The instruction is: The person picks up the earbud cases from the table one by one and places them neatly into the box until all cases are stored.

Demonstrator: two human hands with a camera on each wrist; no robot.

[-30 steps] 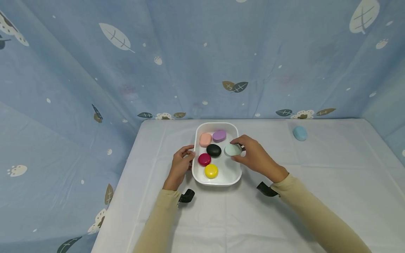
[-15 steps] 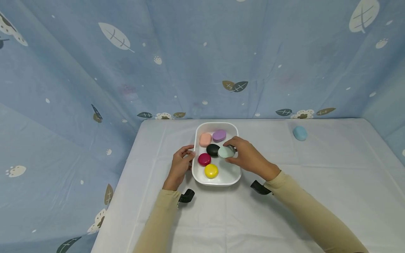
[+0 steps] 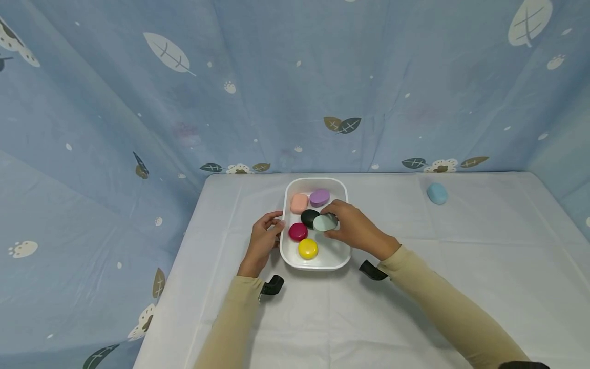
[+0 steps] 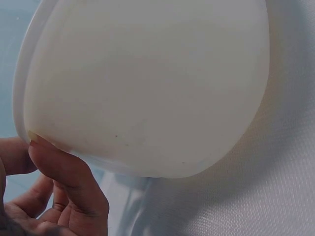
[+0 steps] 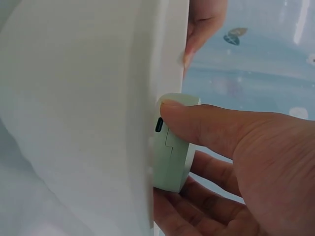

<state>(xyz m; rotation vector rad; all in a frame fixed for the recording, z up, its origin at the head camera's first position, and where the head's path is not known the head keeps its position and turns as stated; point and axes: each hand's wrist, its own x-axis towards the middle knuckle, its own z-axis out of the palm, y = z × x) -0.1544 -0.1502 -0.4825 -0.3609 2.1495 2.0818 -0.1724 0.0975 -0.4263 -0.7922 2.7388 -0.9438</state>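
My right hand (image 3: 357, 228) pinches a pale green earbud case (image 3: 324, 222) between thumb and fingers, tilted over the middle of the white tray (image 3: 335, 260). The right wrist view shows a small dark port and a seam on its side. In the head view the green case overlaps the right end of a black case (image 3: 309, 219). My left hand (image 3: 260, 243) holds the tray's left edge. Around the black case lie a peach one (image 3: 299, 203), a purple one (image 3: 319, 197), a crimson one (image 3: 298, 232) and a yellow one (image 3: 308, 249), all inside the tray.
A light blue rounded piece (image 3: 437, 193) lies alone at the back right of the white-covered table (image 3: 479, 287). A blue leaf-print curtain (image 3: 295, 92) hangs behind the table. Black curved pieces (image 3: 272, 285) stick out from both sleeves.
My right hand has carried the pale green earbud case leftward from the tray's right side to the black case, tilting it more. My left hand stays at the tray's edge.
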